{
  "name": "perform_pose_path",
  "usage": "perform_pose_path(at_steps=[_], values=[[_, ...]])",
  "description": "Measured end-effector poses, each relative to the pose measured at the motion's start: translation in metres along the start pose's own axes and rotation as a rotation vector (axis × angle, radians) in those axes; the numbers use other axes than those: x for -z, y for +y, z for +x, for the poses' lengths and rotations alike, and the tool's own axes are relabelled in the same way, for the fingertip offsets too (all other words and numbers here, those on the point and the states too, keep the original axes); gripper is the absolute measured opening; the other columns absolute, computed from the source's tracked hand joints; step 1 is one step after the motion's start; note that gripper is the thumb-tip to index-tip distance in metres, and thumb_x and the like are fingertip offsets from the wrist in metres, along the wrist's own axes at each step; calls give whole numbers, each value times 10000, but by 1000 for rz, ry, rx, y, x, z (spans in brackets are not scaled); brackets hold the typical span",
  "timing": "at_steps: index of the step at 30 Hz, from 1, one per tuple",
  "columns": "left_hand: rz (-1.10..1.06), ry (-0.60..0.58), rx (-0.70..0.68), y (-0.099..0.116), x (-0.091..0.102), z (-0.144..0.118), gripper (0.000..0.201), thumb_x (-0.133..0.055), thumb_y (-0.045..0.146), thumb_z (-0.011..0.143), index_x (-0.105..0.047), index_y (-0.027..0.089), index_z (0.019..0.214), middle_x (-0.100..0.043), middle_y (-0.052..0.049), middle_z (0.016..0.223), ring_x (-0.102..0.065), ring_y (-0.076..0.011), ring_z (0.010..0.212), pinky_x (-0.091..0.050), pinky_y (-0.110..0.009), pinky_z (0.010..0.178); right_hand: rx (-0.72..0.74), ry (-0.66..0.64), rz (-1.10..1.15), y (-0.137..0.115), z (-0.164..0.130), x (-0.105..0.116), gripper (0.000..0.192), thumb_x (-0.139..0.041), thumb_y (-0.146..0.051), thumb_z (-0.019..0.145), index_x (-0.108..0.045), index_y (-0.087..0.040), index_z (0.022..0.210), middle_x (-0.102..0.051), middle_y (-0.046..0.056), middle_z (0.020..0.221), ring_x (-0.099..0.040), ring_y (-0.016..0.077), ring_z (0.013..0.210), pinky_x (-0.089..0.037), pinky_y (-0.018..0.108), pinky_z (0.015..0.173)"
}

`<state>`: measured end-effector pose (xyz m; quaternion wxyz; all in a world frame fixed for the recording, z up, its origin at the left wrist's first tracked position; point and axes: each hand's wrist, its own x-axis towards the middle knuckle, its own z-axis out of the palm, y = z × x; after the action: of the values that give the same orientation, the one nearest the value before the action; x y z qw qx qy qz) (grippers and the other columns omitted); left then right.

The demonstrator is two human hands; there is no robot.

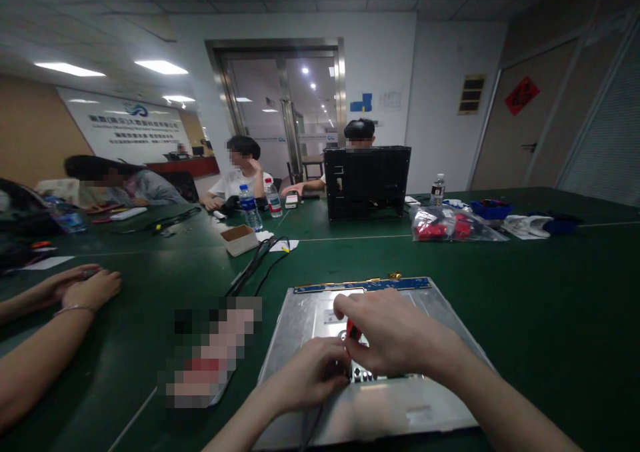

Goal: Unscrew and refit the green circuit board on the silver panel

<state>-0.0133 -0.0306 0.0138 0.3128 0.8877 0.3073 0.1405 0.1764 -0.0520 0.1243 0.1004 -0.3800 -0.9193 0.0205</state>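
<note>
Silver metal panel (400, 399), blue-edged, flat beneath both hands (395, 335)

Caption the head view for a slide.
Both hands, left hand and right hand, work a red-handled tool on a metal panel on a green table.

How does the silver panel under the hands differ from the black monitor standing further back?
The silver panel lies flat on the green table; the black monitor stands upright. The panel is bare metal with a blue strip along its far edge; the monitor's back is dark plastic. Both hands, left and right, work on the panel; none touches the monitor. Both are rectangular.
</note>
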Motion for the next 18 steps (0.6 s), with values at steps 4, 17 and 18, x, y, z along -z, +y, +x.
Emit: perform_pose_path(at_steps=[4, 17, 18], values=[[-31, 5, 4, 0, 0, 0, 188, -541, 61, 730, -626, 154, 870, -643, -20, 825, -563, -149, 700, -430, -218, 619, -1, -18, 24, 1, 0, -1, 257, -557, -342, 807, -558, -190, 1014, -704, 50, 838, -647, 220, 746, -328, 272, 542], [-1, 1, 17, 1, 1, -1, 206, -533, 60, 741, -633, 157, 893, -641, -34, 873, -557, -150, 712, -435, -219, 629, -5, -4, -20, 2, -1, 0, 218, -546, -385, 826, -589, -210, 949, -704, 29, 801, -634, 204, 700, -290, 269, 523], [6, -5, 17, 2, 1, -1, 197, -533, 58, 741, -638, 157, 875, -639, -35, 888, -555, -147, 711, -434, -218, 628, -20, -7, -34, 3, 0, -1, 219, -532, -402, 842, -598, -214, 934, -703, 30, 793, -634, 205, 699, -291, 270, 526]])
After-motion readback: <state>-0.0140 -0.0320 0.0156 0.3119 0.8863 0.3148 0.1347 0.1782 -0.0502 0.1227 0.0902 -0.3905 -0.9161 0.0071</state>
